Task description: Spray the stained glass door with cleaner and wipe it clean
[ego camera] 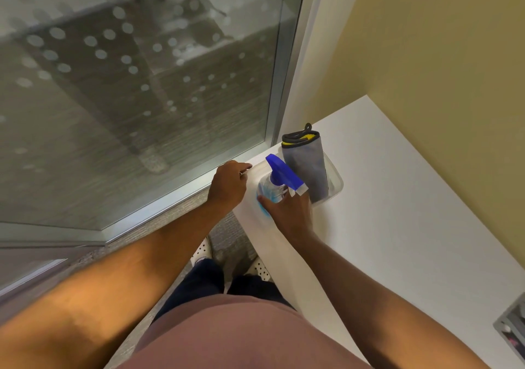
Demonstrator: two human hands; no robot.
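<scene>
The glass door [136, 79] fills the upper left, with pale round dots and smears across it. A clear spray bottle [274, 189] with blue liquid and a blue trigger head stands in a clear plastic bin [336, 182] on the white table. My right hand [287, 214] is wrapped around the bottle's body. A folded grey cloth [308, 167] with a yellow and black edge lies in the same bin, right of the bottle. My left hand [228, 184] rests with curled fingers on the bin's left edge.
The white table [397, 226] runs along a yellow wall [426, 42] on the right. The door's metal frame [284, 84] meets the table's far corner. A grey object [512, 329] shows at the lower right edge. Grey carpet and my feet lie below.
</scene>
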